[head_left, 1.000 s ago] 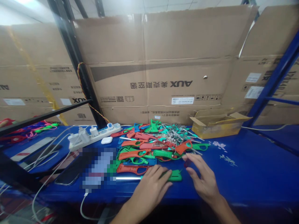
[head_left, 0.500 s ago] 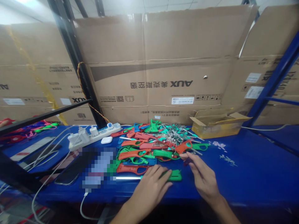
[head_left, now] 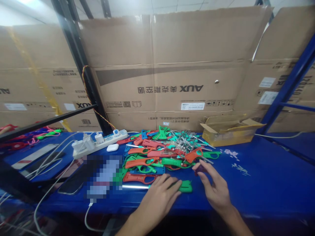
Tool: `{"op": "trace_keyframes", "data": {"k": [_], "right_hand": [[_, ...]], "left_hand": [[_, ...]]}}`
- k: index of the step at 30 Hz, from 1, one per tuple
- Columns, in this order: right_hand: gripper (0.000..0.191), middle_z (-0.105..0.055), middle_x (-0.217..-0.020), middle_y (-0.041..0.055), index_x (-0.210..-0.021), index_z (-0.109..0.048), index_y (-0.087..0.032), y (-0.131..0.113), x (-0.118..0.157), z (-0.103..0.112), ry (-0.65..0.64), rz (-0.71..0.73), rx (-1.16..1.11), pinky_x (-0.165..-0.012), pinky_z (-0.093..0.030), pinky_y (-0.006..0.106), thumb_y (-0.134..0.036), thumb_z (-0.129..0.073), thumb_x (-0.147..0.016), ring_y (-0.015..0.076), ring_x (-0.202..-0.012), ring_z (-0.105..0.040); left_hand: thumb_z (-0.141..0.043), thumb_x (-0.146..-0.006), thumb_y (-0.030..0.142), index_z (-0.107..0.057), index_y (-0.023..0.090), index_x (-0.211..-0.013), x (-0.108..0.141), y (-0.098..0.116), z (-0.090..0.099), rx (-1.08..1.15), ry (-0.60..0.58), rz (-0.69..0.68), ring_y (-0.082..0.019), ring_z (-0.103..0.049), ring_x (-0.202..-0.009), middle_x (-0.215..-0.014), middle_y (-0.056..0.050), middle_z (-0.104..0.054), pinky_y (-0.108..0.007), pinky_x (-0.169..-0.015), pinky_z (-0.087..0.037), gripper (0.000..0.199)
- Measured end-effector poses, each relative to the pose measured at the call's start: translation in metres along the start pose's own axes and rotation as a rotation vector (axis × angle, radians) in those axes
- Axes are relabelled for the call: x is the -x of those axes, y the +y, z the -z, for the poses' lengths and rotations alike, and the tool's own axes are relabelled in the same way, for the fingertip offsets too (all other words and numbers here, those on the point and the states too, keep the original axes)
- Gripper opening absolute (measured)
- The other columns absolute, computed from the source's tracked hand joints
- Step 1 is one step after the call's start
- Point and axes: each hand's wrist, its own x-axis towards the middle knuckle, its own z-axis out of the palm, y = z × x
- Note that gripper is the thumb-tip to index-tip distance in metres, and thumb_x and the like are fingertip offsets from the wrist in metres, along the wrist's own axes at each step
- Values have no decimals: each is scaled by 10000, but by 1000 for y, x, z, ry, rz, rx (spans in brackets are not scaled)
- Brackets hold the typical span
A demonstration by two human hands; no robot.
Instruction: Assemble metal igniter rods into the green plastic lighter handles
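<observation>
Holding green lighter on table under left hand, long axis side to side, rod leftward. Pinching dark piece in narrow grip of right hand, just off lighter's right end, slightly farther out.

bright light is shining high above the left hand, and blocky squares are blurring a patch left of it.

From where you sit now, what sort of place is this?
Probably a small assembly workshop: a mixed pile of colourful plastic handles lies beside a heap of metal-and-teal parts, and flattened AUX cartons wall the blue-covered bench.
</observation>
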Motion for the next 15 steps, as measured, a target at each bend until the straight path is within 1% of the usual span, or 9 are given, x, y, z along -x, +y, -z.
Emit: {"op": "trace_keyframes", "data": {"k": [3, 5, 7, 9, 10, 12, 13, 15], "right_hand": [[452, -676, -939, 25, -1412, -574, -304, 1, -3, 1, 25, 24, -2, -767, -582, 299, -147, -619, -990, 175, -819, -660], [397, -668, -924, 32, -1388, -599, -288, 1, -4, 2, 3, 26, 7, -741, -579, 297, -181, -607, -1005, 175, -799, -653], [412, -681, -966, 54, -1440, -561, -274, 0, -3, 1, -20, 15, 15, -734, -581, 300, -173, -515, -1043, 173, -794, -657], [483, -702, -1032, 72, -1514, -486, -277, -1, -2, -1, -39, 15, 29, -753, -589, 301, -133, -436, -1057, 175, -828, -675], [519, -712, -1045, 71, -1546, -444, -284, -1, -2, -2, -35, 22, 37, -766, -593, 297, -119, -431, -1054, 175, -846, -686], [569, -728, -1013, 49, -1573, -400, -298, 0, -1, -3, -2, 29, 45, -790, -600, 287, -115, -481, -1040, 173, -860, -701], [571, -729, -990, 38, -1563, -415, -305, 0, -2, -3, 15, 28, 42, -798, -601, 286, -123, -515, -1031, 173, -859, -704], [521, -718, -954, 24, -1497, -503, -313, 1, -3, -2, 32, 27, 23, -804, -600, 295, -145, -581, -1010, 174, -839, -697]], "left_hand": [[-599, -1034, 227, -623, 194, -1317, 0, 0, 1, -2, -2, -14, -243, -618, -1136, -1226, -52, -700, -414, -993, -550, 286], [-597, -1034, 224, -621, 192, -1318, -1, 0, 1, -2, 3, -23, -252, -615, -1138, -1237, -49, -702, -420, -995, -549, 288], [-600, -1031, 219, -624, 188, -1312, -1, 0, 1, -6, 5, -33, -260, -616, -1133, -1239, -46, -707, -426, -991, -551, 284], [-601, -1029, 214, -631, 183, -1302, 0, 0, 1, -14, 8, -43, -261, -619, -1127, -1235, -47, -712, -425, -990, -552, 276], [-602, -1029, 215, -633, 182, -1301, 0, 0, 0, -17, 12, -45, -261, -619, -1129, -1233, -49, -713, -423, -990, -552, 275], [-604, -1030, 221, -636, 186, -1302, 0, 0, 0, -23, 22, -47, -256, -621, -1133, -1228, -52, -715, -421, -993, -551, 276], [-606, -1030, 224, -636, 190, -1303, -1, 0, 0, -25, 23, -46, -253, -622, -1133, -1228, -53, -715, -419, -991, -552, 277], [-606, -1030, 226, -637, 195, -1306, -1, 1, 1, -24, 18, -44, -248, -624, -1127, -1228, -54, -713, -412, -982, -556, 279]]}}
